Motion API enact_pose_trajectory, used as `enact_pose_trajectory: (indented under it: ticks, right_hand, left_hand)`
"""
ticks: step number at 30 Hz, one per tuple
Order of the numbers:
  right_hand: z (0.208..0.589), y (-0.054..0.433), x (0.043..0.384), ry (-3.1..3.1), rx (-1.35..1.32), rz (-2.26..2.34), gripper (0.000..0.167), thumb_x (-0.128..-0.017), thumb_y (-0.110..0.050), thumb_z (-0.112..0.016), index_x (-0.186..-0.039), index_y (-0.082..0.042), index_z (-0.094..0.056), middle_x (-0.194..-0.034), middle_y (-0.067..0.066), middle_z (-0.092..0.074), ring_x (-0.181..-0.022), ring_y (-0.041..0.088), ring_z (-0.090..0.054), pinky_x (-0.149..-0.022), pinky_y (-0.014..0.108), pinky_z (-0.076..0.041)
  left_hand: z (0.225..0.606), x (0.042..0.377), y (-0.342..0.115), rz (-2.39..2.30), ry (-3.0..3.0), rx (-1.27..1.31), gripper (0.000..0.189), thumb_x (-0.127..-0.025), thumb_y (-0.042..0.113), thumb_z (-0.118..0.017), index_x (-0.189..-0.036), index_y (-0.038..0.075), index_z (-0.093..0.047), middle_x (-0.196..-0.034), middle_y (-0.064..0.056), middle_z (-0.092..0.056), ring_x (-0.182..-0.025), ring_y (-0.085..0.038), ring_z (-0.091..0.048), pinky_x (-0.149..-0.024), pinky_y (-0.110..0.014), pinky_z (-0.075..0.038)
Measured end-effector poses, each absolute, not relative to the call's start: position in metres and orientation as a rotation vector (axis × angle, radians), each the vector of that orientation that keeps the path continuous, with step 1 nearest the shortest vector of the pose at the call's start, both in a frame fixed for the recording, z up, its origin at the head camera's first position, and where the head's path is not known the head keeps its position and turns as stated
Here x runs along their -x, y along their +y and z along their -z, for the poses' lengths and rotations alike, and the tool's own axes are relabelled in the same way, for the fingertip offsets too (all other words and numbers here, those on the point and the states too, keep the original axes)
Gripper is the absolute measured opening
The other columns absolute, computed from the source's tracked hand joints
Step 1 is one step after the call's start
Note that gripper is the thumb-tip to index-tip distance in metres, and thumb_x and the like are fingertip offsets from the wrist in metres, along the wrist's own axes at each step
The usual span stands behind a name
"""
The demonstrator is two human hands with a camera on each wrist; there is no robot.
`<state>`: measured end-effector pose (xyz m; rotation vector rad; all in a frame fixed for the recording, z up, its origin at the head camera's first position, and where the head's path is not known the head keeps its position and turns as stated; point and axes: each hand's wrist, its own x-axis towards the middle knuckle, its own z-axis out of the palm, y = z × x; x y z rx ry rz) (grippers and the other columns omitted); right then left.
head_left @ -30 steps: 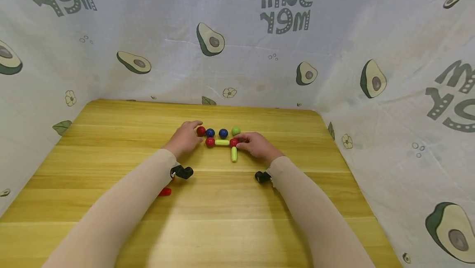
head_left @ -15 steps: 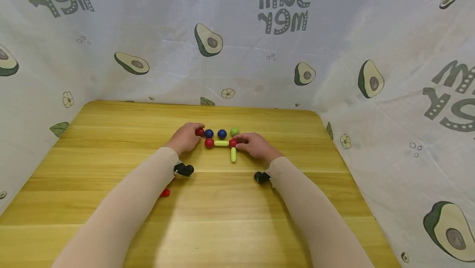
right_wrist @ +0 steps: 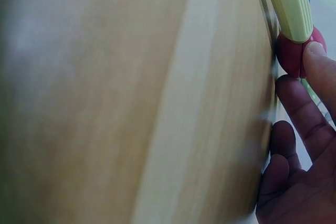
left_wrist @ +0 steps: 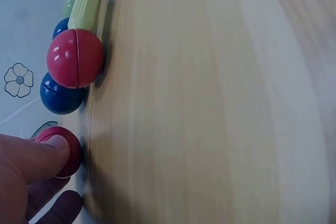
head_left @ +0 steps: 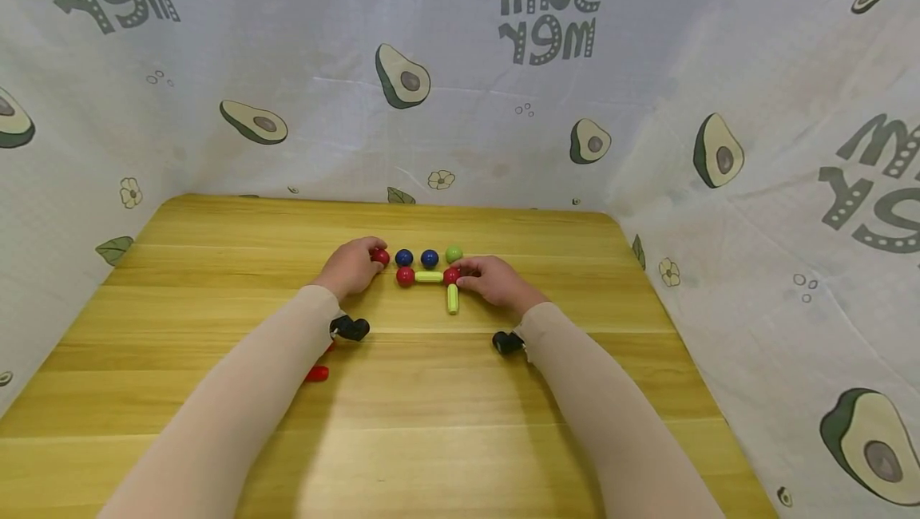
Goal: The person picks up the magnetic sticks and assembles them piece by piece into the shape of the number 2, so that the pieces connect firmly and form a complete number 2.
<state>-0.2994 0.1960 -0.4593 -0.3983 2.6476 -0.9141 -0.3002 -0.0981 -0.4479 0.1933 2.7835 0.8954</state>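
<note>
In the head view my left hand [head_left: 350, 266] pinches a red ball [left_wrist: 73, 152] between thumb and fingers, at the left end of a row of balls. Just right of it, apart, sits a blue ball [head_left: 404, 258]. My right hand [head_left: 496, 279] holds another red ball [head_left: 451, 276] with thumb and fingertips. That ball joins a yellow rod [head_left: 429, 277] running left to a third red ball [head_left: 406, 277]. From the held ball a second yellow rod [head_left: 453, 299] points toward the near edge.
A second blue ball [head_left: 430, 259] and a green ball [head_left: 454, 253] stand behind the joined pieces. A red rod [head_left: 317, 374] lies partly under the left forearm. Printed cloth [head_left: 460, 104] hangs behind the wooden table [head_left: 402, 439].
My left hand has taken hold of the leftmost red ball and moved it slightly left, away from the blue ball. The right hand stays on its red ball.
</note>
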Motion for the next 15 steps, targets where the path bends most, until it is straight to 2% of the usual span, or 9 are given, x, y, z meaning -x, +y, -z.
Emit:
enact_pose_trajectory:
  ticks: [15]
  right_hand:
    - [0.458, 0.196, 0.3, 2.637, 0.392, 0.907, 0.037, -0.107, -0.026, -0.064, -0.143, -0.019, -0.066, -0.131, 0.008, -0.069, -0.12, 0.027, -0.059, -0.117, 0.048, -0.045]
  left_hand:
    - [0.45, 0.292, -0.118, -1.001, 2.719, -0.21, 0.041, -0.108, 0.019, -0.061, -0.147, 0.011, -0.054, -0.142, -0.017, -0.06, -0.128, -0.036, -0.057, -0.118, -0.054, -0.043]
